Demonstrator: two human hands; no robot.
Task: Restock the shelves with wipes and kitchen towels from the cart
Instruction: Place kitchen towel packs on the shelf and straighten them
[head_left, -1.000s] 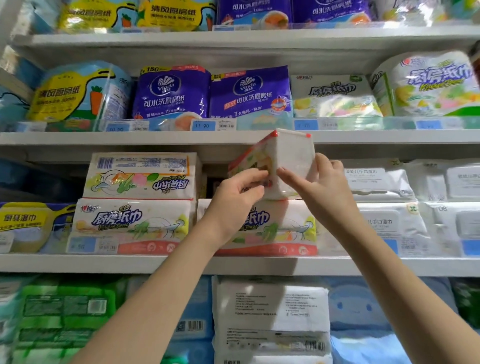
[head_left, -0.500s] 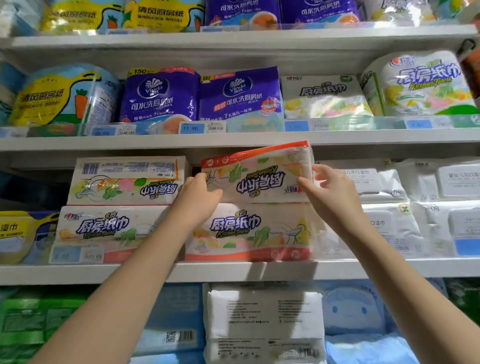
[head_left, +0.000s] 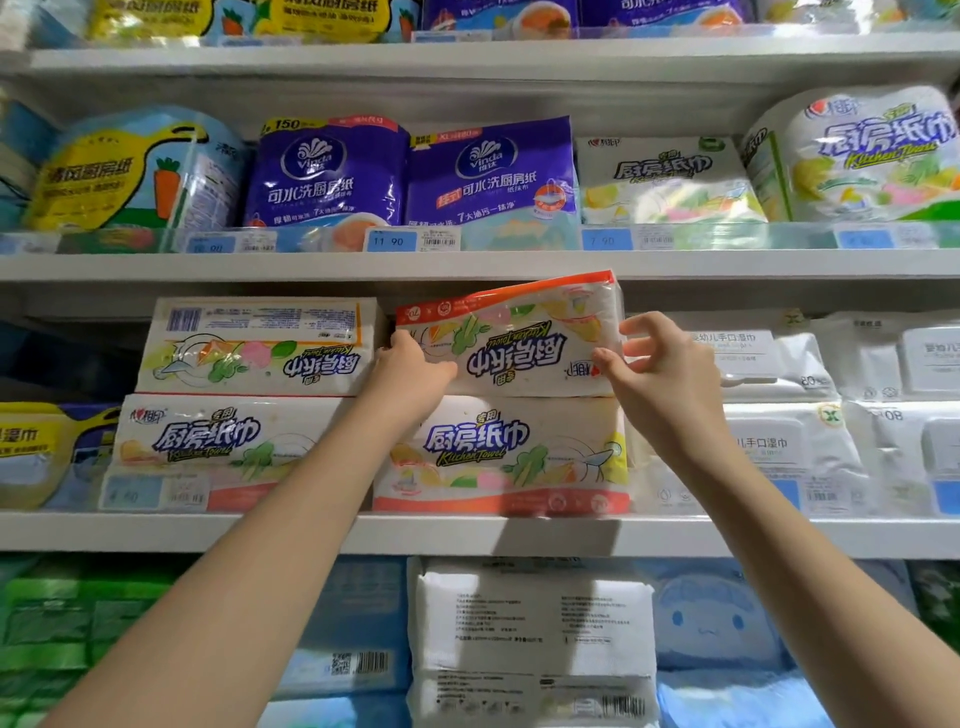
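Here, on the middle shelf, the far left carries a yellow and blue packet, partly cut by the frame edge. Next to it is a left stack of two kitchen towel packages, the upper one with its print upside down.

Just right of this stack, the left hand grips the left end of the kitchen towel pack. Its thumb lies on the front face and the other fingers are hidden behind the end. This pack lies flat with its print upside down and the orange strip on top. It sits on a lower pack of the same kind, whose print is upright, and its top is close under the shelf board above. Its left end is just beside the upper package of the left stack; whether they touch, I cannot tell.

The pack is between both hands. The right hand is at the right end, fingers curled and spread a little, the thumb tip on the front near the lower right corner and the index finger at the upper right edge.

Further right, white wipes packs are stacked on the same shelf, partly behind the right hand.
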